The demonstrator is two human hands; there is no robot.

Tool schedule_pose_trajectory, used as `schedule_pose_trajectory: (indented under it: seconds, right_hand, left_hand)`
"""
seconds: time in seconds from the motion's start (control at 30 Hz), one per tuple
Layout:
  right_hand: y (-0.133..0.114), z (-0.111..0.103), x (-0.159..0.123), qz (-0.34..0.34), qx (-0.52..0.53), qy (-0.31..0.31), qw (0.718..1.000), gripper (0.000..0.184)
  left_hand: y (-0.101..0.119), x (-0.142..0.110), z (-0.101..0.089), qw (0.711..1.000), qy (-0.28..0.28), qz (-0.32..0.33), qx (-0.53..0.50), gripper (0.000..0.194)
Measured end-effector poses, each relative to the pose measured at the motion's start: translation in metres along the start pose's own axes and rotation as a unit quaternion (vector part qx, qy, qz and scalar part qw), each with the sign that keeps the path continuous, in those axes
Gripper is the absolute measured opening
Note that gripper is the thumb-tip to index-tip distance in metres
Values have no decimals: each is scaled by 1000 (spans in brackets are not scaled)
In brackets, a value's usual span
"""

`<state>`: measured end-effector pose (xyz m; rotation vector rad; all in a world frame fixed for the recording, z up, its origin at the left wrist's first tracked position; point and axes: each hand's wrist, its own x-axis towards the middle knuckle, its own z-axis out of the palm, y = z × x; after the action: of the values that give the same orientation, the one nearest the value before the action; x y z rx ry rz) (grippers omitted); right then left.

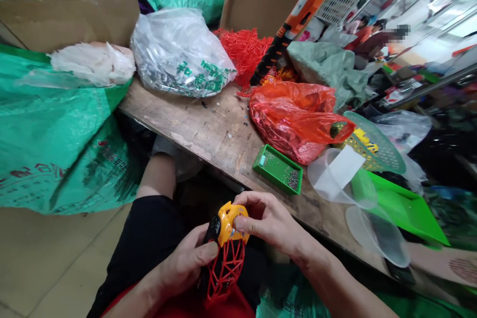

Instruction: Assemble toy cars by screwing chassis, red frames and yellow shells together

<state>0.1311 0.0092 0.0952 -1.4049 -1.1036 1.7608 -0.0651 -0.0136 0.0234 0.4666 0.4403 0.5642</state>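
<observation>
Near the green rectangular tray (276, 165), the left hand (187, 259) clamps a yellow-topped red lattice plastic piece (227, 264), the right hand (269, 221) pinching its top

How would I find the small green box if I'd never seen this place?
Start at the wooden table and find the red bag. The green box sits on the bag's near side, left of the clear tub. Unlike the larger green tray, it has rows of holes and a pile of grey bits.
</observation>
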Motion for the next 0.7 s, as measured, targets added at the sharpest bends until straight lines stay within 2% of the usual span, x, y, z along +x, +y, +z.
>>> schedule_pose_trajectory:
  seconds: [0.13,0.23,0.37,0.7]
  right_hand:
    - [1,4,2,19,1,1,1000,40]
    - [1,7,4,33,-1,-2,999,42]
    - [2,13,5,29,-42,-8,999,39]
    - [-4,14,16,10,-83,-42,996,36]
  left_hand:
    - [-3,-1,-6,1000,-19,-16,-15,52]
    - [-8,-1,-9,998,-34,-24,-36,59]
    - [-12,-1,-10,997,-46,-27,-50,65]
    - [-16,3,-13,998,-7,-14,-62,68]
